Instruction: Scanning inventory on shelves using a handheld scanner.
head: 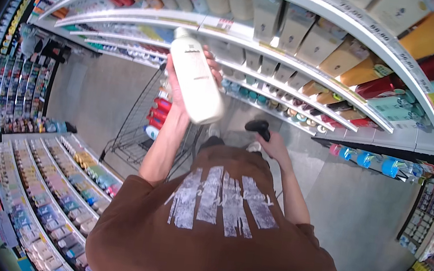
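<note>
My left hand [176,75] is closed round a white plastic bottle [196,78] with a white cap, its fingertips showing at the bottle's right side. The bottle is tilted in front of the shelf edge and bears small writing. Lower and to the right, my right hand [274,144] grips a black handheld device [259,128], perhaps a barcode scanner, above the grey floor. Only its dark head and part of its handle show.
Shelves [310,69] of bottles and pouches curve across the front. A wire shopping cart [130,145] with several red-and-white containers [159,112] stands at the left. Another stocked shelf unit [52,184] lies lower left. Blue-capped bottles [364,158] hang or stand on a rack at right.
</note>
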Available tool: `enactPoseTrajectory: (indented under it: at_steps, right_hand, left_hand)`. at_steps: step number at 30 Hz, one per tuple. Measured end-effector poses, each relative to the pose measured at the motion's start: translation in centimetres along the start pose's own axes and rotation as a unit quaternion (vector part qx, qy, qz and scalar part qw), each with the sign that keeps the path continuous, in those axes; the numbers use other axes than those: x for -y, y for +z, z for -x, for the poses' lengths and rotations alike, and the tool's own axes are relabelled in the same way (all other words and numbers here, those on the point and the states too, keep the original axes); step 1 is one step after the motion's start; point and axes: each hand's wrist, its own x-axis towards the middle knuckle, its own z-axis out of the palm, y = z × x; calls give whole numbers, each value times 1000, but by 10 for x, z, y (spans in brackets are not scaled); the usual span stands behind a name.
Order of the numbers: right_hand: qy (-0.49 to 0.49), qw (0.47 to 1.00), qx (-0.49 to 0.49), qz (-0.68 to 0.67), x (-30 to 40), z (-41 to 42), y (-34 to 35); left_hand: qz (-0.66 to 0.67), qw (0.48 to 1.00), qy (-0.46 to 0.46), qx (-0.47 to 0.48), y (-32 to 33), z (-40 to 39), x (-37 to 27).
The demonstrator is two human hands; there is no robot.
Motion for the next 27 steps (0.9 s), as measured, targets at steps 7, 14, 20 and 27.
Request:
enactPoseTrajectory:
  at_steps: [7,14,20,27]
  right_hand:
    - [15,994,43,-96,122,-10,-13]
    - [-171,968,84,-165,240,15,-52]
    - [-17,967,129,-220,257,20,-26]
    - [132,903,192,-361,240,35,5]
  left_hand:
    - [12,996,-82,-41,-51,52,-28]
    - [83,989,-119,-35,-53,67,-59]
    - [111,988,-109,4,-59,67,-79]
    - [14,995,-71,72,-85,60,-101]
